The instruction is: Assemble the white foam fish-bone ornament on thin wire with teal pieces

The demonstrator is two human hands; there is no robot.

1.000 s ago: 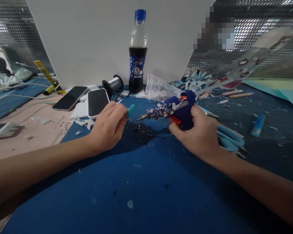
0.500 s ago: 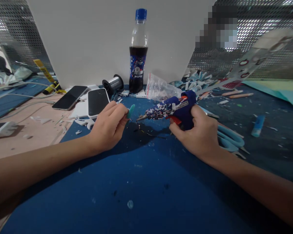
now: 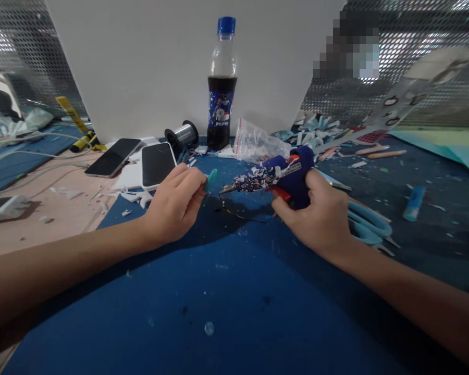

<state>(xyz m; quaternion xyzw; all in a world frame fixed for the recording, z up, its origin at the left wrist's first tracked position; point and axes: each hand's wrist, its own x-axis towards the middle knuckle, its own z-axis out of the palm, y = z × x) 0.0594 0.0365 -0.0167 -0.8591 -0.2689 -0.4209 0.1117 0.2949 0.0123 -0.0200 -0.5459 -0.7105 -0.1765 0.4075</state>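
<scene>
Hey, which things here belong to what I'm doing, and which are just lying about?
In use, it seems:
glue gun, in your right hand
small green piece, in your left hand

Apparently just lying about:
cola bottle
two phones
wire spool
plastic bag

Your right hand (image 3: 322, 211) is gripping a rough-barrelled plastic glue gun (image 3: 260, 177); beyond your left hand (image 3: 174, 200), metallic wire (image 3: 183, 135) is gleaming.

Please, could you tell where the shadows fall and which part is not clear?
Head view: shadow darkens the flat blue work surface below the speckled dark-blue glue gun and left hand; head view, upper right: coarse pixel blocks hide a patch near the grey perforated screen.
</scene>
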